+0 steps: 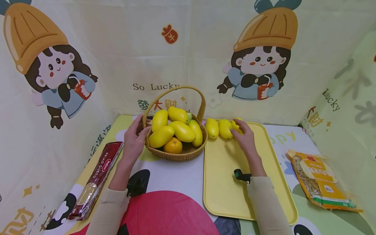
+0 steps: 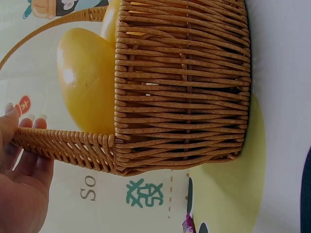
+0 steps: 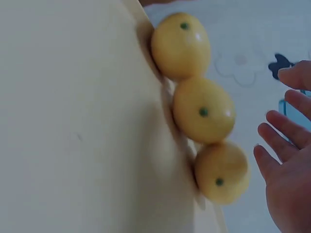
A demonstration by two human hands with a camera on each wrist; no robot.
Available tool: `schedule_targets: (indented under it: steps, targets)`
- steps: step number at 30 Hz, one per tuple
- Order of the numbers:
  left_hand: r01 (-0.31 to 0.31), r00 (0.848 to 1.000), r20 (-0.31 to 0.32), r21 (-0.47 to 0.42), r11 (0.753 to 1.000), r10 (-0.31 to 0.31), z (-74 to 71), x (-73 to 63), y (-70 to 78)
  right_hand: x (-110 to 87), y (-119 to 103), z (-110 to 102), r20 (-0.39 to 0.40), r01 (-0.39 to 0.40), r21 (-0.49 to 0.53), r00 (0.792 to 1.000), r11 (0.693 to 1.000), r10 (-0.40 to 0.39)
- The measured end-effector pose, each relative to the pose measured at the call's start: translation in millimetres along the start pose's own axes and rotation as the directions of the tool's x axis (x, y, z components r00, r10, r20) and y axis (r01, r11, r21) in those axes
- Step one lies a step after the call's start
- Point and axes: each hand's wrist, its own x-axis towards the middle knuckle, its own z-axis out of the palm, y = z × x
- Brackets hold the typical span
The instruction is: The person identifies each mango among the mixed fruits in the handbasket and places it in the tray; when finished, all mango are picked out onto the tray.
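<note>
Hovering just beside the rightmost of three mangoes (image 1: 225, 129), your right hand (image 1: 244, 138) has its fingers released, loosely spread and holding nothing. Those mangoes line the upper edge of the yellow tray (image 1: 229, 182), right of centre in the frame. In the middle of the frame, your left hand (image 1: 134, 138) grasps the handle (image 2: 73, 148) of the wicker basket (image 1: 177, 157), thumb on one side, fingers on the other.

Gripping a mango seems the step in hand: cup your right fingers around its sides, as the smooth skin may slip, and avoid nudging its neighbour. Brace the handle gently, or the heaped basket could tip.

Count five more mangoes (image 1: 182, 131), one orange (image 1: 172, 146) and one partly hidden green fruit (image 1: 189, 117) in the basket; you cannot tell what lies beneath. On the tabletop (image 1: 173, 174) you have one dark red packet (image 1: 97, 179), lower left, and one orange bag (image 1: 321, 179), lower right.
</note>
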Motion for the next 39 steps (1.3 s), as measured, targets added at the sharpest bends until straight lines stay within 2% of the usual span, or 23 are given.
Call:
schedule_targets:
  steps: [4, 8, 13, 15, 19, 22, 25, 29, 34, 39]
  targets:
    - [-0.011, 1.0, -0.004, 0.003, 1.0, 0.011, -0.7, -0.8, 0.7, -3.8, -17, 13, 0.06, 0.021, 0.055, 0.998, 0.998, -0.024]
    - [-0.015, 1.0, -0.009, -0.006, 1.0, 0.015, -0.7, -1.7, 0.0, -11.5, -47, 22, 0.107, 0.066, 0.095, 0.991, 0.993, -0.076]
    - [-0.009, 1.0, -0.014, -0.028, 1.0, 0.009, 0.5, -2.2, -1.1, -17.8, -72, 37, 0.156, 0.12, 0.107, 0.978, 0.987, -0.136]
    - [-0.007, 1.0, -0.015, -0.033, 0.999, 0.006, 0.8, -2.1, -0.8, -18.5, -75, 43, 0.17, 0.138, 0.117, 0.973, 0.983, -0.157]
    - [-0.006, 1.0, -0.015, -0.039, 0.999, 0.006, 1.0, -2.2, 0.3, -15.3, -66, 63, 0.188, 0.198, 0.139, 0.957, 0.97, -0.222]
    - [-0.005, 1.0, -0.015, -0.04, 0.999, 0.004, 0.9, -2.1, 0.9, -12.0, -59, 78, 0.204, 0.237, 0.11, 0.945, 0.965, -0.255]
    - [-0.002, 1.0, -0.015, -0.044, 0.999, 0.001, 0.9, -1.9, 1.4, -12.8, -63, 88, 0.222, 0.254, 0.066, 0.939, 0.965, -0.263]
    - [0.001, 1.0, -0.013, -0.044, 0.999, -0.002, 0.8, -1.9, -0.2, -17.3, -77, 97, 0.25, 0.254, 0.068, 0.932, 0.965, -0.263]
    - [0.013, 1.0, -0.007, -0.045, 0.999, -0.013, 0.5, -3.0, 0.1, -17.4, -81, 113, 0.286, 0.283, 0.061, 0.914, 0.957, -0.288]
    - [0.005, 1.0, -0.004, -0.036, 0.999, -0.005, 0.3, -2.8, 0.5, -18.7, -92, 121, 0.323, 0.334, -0.044, 0.896, 0.942, -0.303]
